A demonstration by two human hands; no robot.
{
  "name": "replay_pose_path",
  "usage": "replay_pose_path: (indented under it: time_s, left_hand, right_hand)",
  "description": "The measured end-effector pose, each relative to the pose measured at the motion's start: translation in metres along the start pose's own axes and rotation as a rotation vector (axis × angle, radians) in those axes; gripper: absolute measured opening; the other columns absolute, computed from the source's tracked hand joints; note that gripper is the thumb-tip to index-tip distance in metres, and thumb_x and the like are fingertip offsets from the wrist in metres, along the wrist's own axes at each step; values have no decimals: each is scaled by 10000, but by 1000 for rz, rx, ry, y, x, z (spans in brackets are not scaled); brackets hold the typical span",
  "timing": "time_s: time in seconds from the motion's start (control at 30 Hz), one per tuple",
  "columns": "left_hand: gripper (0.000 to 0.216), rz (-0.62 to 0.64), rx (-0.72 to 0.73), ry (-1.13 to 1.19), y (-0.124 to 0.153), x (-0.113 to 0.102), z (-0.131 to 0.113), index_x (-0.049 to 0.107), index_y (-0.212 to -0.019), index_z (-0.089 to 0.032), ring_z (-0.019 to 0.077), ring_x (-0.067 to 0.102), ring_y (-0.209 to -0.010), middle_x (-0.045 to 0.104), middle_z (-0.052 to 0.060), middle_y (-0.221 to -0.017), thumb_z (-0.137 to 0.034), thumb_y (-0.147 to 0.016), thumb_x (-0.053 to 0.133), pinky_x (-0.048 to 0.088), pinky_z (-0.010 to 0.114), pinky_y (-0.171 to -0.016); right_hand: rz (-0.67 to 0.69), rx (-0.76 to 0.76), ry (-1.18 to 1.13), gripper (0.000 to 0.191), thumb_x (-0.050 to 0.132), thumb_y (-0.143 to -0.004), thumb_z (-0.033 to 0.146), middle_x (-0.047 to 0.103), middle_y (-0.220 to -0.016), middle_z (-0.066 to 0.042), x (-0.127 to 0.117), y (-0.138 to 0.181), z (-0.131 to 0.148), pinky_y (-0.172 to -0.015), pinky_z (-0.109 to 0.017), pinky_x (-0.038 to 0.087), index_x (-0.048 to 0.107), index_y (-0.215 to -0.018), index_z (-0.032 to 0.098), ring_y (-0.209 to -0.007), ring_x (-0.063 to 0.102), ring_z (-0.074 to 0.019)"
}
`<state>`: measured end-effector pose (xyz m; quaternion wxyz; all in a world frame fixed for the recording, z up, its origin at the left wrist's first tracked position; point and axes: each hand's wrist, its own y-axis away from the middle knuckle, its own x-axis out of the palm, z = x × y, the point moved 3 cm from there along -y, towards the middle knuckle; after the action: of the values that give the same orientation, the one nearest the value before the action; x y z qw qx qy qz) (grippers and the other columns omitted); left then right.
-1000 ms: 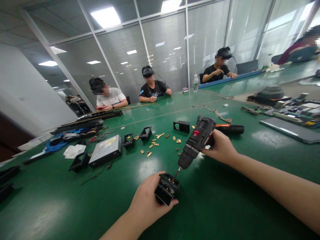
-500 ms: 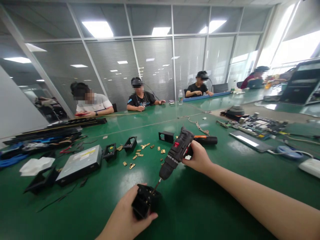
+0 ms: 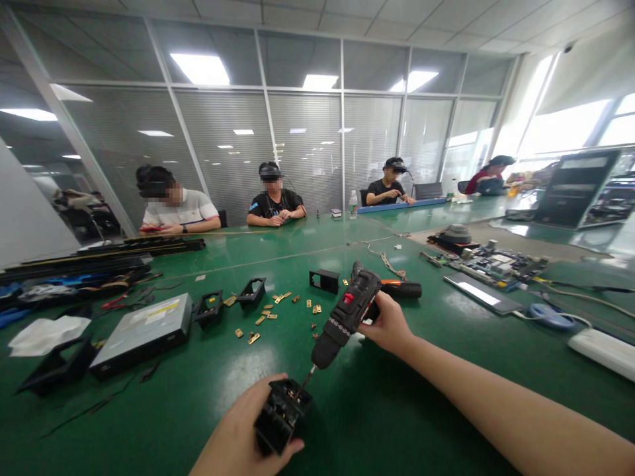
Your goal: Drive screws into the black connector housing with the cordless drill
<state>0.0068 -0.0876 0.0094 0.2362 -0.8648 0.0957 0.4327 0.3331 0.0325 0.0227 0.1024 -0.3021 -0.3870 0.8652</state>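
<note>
My left hand [image 3: 248, 430] is closed around a small black plastic housing [image 3: 278, 420], tilted just above the green table [image 3: 342, 416]. My right hand [image 3: 389, 322] grips a black cordless drill [image 3: 343, 314] by its handle, which is mostly hidden behind the drill body and fingers. The drill points down to the left, and its thin bit [image 3: 305, 382] reaches into the housing; the very tip is hard to make out. Several small brass plates [image 3: 269, 316] lie scattered beyond my hands. Further black frames [image 3: 252, 293] rest past them, one of them standing alone [image 3: 324, 280].
A silver optical drive [image 3: 143, 334] and white tissue [image 3: 47, 335] lie at left. Behind the drill is an orange-black tool handle [image 3: 403, 289]. On the right are a phone [image 3: 479, 293], a circuit board [image 3: 501, 264] and a white power strip [image 3: 602, 350]. Several people sit across the table.
The view has tilted up slightly. My hands, the drill and the housing keep nearly the same pose together. Across the table, a person in black has brought both hands together.
</note>
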Motion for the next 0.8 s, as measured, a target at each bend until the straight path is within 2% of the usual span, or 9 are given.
replay_pose_path:
  time_s: [0.13, 0.37, 0.5, 0.63, 0.8]
  left_hand:
    - [646, -34, 6, 16, 0, 0, 1, 577, -1341, -291, 312, 714, -1098, 721, 88, -1238, -393, -744, 801, 585, 458, -961]
    - [623, -3, 14, 10, -2, -2, -3, 587, -1323, -293, 298, 727, -1063, 726, 78, -1218, -403, -749, 804, 602, 433, -927]
    - [668, -25, 10, -12, -1, -1, -4, 563, -1342, -292, 301, 720, -1080, 714, 81, -1238, -357, -727, 815, 592, 447, -948]
    - [645, 24, -22, 1, 0, -2, -6, 558, -1334, -277, 295, 704, -1115, 703, 90, -1253, -327, -741, 806, 572, 452, -985]
    - [671, 31, -32, -1, -2, -7, -12, 580, -1319, -240, 328, 677, -1168, 692, 128, -1277, -272, -694, 820, 545, 501, -1023]
  right_hand:
    - [25, -15, 15, 447, 788, -666, 285, 692, -1057, -84, 1, 0, 2, -860, -435, 505, 612, -1071, 210, -963, 633, -302]
    - [22, 3, 21, 382, 760, -667, 264, 693, -1022, -82, 0, 0, 2, -826, -414, 512, 619, -1018, 208, -924, 639, -291]
    - [43, -5, 33, 386, 758, -658, 262, 689, -1031, -91, -2, -1, 4, -817, -411, 516, 603, -1007, 205, -925, 645, -292]
    - [34, -16, 22, 371, 746, -691, 269, 697, -1017, -86, -2, -1, 4, -832, -422, 517, 612, -1031, 204, -920, 650, -288]
    - [47, -29, 53, 449, 761, -683, 296, 696, -1051, -102, 0, 2, 2, -830, -437, 527, 605, -1092, 197, -944, 651, -308]
